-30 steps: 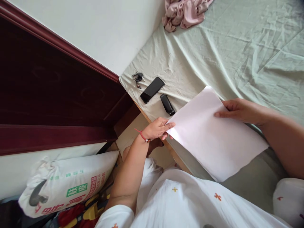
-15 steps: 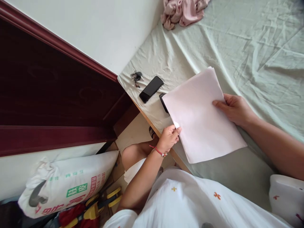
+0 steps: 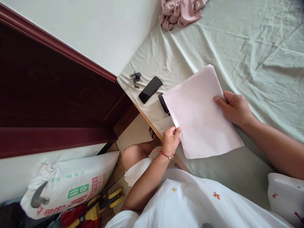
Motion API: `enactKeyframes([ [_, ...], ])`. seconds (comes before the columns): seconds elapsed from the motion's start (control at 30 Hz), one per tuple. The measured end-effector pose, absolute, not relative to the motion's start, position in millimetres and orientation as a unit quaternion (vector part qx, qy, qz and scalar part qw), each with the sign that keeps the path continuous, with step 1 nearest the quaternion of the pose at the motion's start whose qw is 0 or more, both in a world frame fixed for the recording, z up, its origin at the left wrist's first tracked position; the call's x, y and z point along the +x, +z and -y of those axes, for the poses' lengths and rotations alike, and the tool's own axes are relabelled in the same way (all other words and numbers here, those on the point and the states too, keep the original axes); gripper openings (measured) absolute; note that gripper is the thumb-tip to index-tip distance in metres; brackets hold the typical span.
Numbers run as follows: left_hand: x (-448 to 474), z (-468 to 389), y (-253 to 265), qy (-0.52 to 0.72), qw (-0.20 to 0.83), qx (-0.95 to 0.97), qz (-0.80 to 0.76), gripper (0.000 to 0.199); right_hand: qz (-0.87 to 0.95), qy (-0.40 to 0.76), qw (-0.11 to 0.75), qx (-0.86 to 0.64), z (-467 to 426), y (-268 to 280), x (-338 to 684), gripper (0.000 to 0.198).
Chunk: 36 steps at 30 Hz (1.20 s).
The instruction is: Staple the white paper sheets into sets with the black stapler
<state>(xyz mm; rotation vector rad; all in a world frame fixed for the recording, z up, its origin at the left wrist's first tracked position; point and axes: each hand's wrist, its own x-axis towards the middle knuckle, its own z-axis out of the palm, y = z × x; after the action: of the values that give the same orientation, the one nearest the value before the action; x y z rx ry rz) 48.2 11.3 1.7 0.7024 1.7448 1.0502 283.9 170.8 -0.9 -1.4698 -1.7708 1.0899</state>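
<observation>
Nearest to me is my white shirt with small orange cross marks (image 3: 190,202), and down to my left a printed white woven sack (image 3: 68,186) leans by the dark red wooden frame (image 3: 47,104), with some yellow-handled tools (image 3: 99,205) just beside it on the floor. My left hand (image 3: 171,139), with a red cord bracelet (image 3: 163,154) at the wrist, has its fingers pressed together and pinches the near left edge of the thin stack of pale white paper sheets (image 3: 201,117). The stack is tilted over the edge of the bed, above the pale green wrinkled bedsheet (image 3: 249,47), though I cannot tell whether its far corner rests on the sheet or is lifted clear. My right hand (image 3: 234,107) grips the right edge of the paper, thumb on top and the other fingers curled beneath, so it too is closed on the stack. Just beyond the paper's left corner a small black oblong object (image 3: 163,103), maybe a stapler, is partly hidden under the sheets. Beside it lies a black smartphone (image 3: 150,89), face up, and near that a small bunch of dark keys (image 3: 135,77) at the corner of the bed. Farthest off, a crumpled pink cloth (image 3: 180,12) sits on the bedsheet next to the white wall (image 3: 95,31).
</observation>
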Motion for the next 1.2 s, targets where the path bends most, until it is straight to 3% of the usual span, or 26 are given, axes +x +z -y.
enactKeyframes([
  [0.37,43.7,-3.7,1.1,0.432,0.489,0.299,-0.696,0.072,0.657,0.451,0.33,-0.507,-171.8,-5.6,286.5,0.06],
  [0.57,47.9,-9.1,-1.8,0.452,0.351,0.37,-0.732,0.069,0.575,0.571,0.375,-0.45,-164.7,-1.4,281.8,0.065],
  [0.7,58.1,-10.9,-1.3,0.443,0.325,0.356,-0.756,0.067,0.566,0.587,0.377,-0.439,-165.1,-1.2,280.0,0.066],
  [0.97,43.8,-13.1,1.3,0.522,0.395,0.301,-0.694,0.052,0.551,0.648,0.308,-0.427,-169.3,2.1,287.5,0.06],
  [1.07,26.6,-26.8,8.6,0.574,0.39,0.268,-0.668,0.055,0.545,0.693,0.26,-0.394,-167.5,2.8,287.6,0.057],
  [1.2,7.6,-46.1,20.5,0.614,0.412,0.306,-0.599,0.077,0.524,0.753,0.178,-0.356,-167.2,1.1,290.9,0.046],
])
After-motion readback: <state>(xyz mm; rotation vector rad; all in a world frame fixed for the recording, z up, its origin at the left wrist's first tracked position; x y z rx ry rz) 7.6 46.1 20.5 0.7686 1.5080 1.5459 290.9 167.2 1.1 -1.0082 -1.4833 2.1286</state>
